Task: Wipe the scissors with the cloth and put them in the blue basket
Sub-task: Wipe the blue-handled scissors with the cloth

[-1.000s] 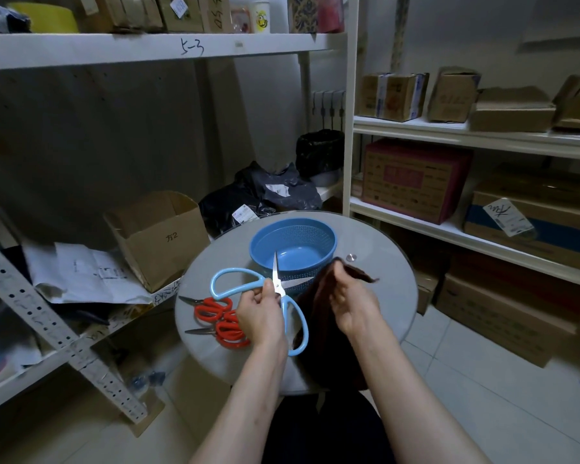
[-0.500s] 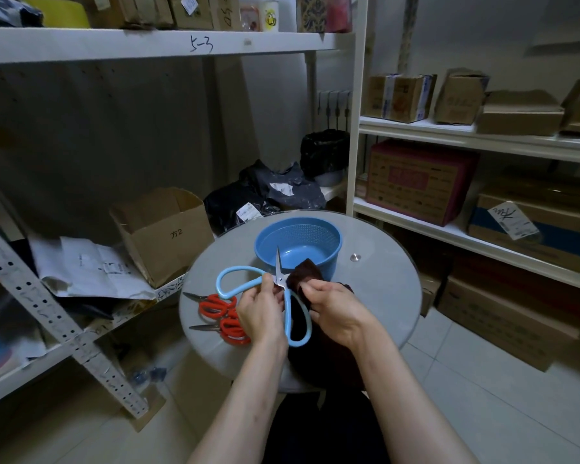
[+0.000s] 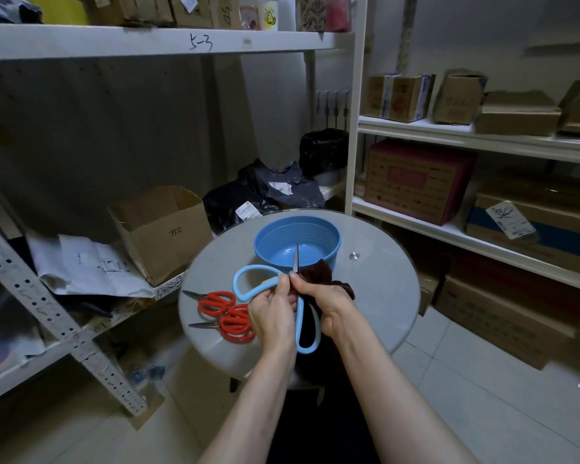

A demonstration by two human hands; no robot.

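Blue-handled scissors [image 3: 255,267] are held above the near half of the round glass table [image 3: 375,296], handles spread. 1 bare blade points to 12 o'clock over the blue basket [image 3: 315,231]. The 2nd blade is hidden, probably inside the cloth. The left hand [image 3: 273,313] is clenched on the scissors near the pivot. The right hand [image 3: 329,303] pinches the dark brown cloth [image 3: 318,271] at 3 o'clock of that blade, and the rest of the cloth hangs below. The step in hand looks like the wipe, with the basket empty. To do it well, keep the left grip fixed. Draw the cloth from pivot to tip along the flat, fingers behind the edge and never across it. Then do the bare blade and the handles before lowering the scissors in. 2 red-handled scissors [image 3: 228,313] lie on the table at 9 o'clock, likely next. An open cardboard box [image 3: 161,236] sits on the shelf at 10 o'clock.
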